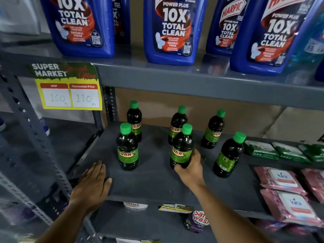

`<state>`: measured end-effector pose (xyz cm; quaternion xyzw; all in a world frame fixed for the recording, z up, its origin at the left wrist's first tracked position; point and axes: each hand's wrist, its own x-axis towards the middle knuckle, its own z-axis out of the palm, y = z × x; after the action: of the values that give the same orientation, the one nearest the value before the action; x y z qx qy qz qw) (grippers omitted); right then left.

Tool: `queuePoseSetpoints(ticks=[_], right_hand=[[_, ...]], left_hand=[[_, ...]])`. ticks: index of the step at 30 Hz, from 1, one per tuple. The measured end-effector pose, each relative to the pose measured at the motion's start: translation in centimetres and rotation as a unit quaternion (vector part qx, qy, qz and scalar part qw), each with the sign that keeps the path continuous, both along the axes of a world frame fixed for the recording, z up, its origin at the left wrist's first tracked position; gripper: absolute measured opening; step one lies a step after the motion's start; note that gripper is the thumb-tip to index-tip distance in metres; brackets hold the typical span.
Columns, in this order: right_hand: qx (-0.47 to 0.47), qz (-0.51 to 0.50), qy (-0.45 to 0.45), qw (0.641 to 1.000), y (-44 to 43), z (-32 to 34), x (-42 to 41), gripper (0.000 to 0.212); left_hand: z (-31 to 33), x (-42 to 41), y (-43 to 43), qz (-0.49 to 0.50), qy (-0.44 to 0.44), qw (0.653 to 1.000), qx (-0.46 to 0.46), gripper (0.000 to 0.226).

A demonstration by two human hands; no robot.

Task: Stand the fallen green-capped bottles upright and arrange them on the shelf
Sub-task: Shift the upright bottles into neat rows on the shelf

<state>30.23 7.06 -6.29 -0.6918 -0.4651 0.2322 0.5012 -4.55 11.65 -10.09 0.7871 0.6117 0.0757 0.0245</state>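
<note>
Several dark bottles with green caps and green "SUNNY" labels stand upright on the grey shelf (pixel 154 179). My right hand (pixel 192 170) is wrapped around the base of the front middle bottle (pixel 182 146), which stands on the shelf. A front left bottle (pixel 127 147) stands by itself, with another bottle (pixel 134 120) behind it. Two more bottles (pixel 177 124) (pixel 213 129) stand at the back, and one bottle (pixel 228 155) stands at the right. My left hand (pixel 92 185) lies flat, palm down, on the shelf's front left corner, holding nothing.
Large blue Harpic bottles (pixel 172 30) fill the shelf above. A yellow price tag (pixel 69 94) hangs at the left. Green packs (pixel 263 149) and pink Kara packs (pixel 284 190) lie at the right. A perforated metal upright (pixel 26 120) stands at the left. Below sits a purple Safewash bottle (pixel 197 221).
</note>
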Motion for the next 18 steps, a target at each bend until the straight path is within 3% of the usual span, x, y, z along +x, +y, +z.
queuePoseSetpoints(ticks=[4, 6, 9, 13, 18], right_hand=[[-0.011, 0.016, 0.024, 1.0, -1.2, -0.1, 0.3, 0.123], [-0.012, 0.01, -0.006, 1.0, -1.8, 0.1, 0.3, 0.13], [-0.015, 0.01, -0.05, 0.999, -1.0, 0.5, 0.2, 0.126], [-0.028, -0.018, -0.045, 0.998, 0.5, 0.8, -0.3, 0.101], [0.014, 0.004, -0.064, 0.998, -0.8, 0.8, -0.4, 0.116]], left_hand=[[0.0, 0.0, 0.0, -0.001, 0.004, 1.0, 0.004, 0.087], [0.0, 0.1, 0.1, 0.002, 0.006, 1.0, 0.009, 0.087], [0.2, 0.2, 0.0, 0.004, -0.003, 1.0, 0.007, 0.083], [0.4, 0.3, -0.2, 0.008, -0.016, 1.0, -0.008, 0.08], [0.6, 0.3, -0.4, 0.005, -0.02, 1.0, -0.003, 0.082]])
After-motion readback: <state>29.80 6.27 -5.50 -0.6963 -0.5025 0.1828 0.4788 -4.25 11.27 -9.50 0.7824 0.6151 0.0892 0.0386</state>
